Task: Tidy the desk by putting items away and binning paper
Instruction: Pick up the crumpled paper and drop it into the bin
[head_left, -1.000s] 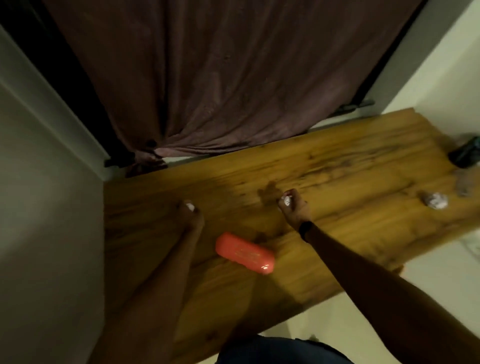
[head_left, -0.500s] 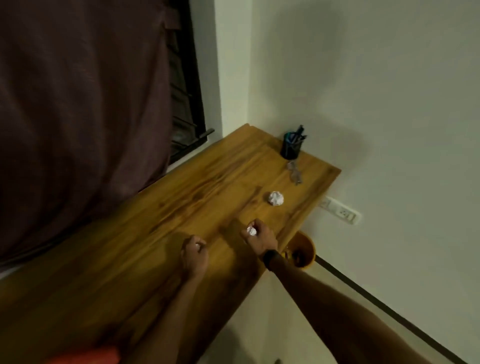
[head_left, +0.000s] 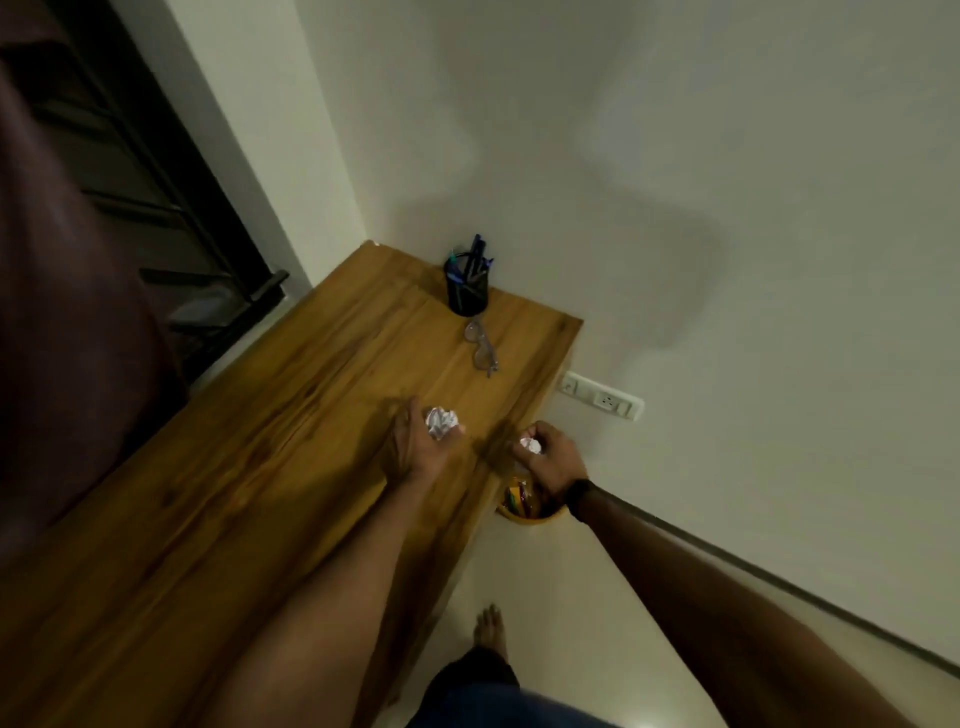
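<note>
Holding a crumpled paper ball (head_left: 441, 422) with curled fingers, the left hand (head_left: 415, 446) rests on the wooden desk (head_left: 218, 499). Further back on the desk lie glasses (head_left: 483, 347) and a black pen cup (head_left: 466, 285). The right hand (head_left: 551, 456) pinches a smaller paper ball (head_left: 531, 445) over the orange bin (head_left: 527, 506) just beside the desk's edge.

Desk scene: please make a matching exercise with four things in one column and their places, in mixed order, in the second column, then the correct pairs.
Things:
1. pen holder
2. glasses
3. larger paper ball
4. bin

Places:
A. on the floor beside the desk
B. at the left hand
C. far desk corner by the wall
D. flat on the desk, just in front of the pen holder

Pairs: 1-C, 2-D, 3-B, 4-A
</note>
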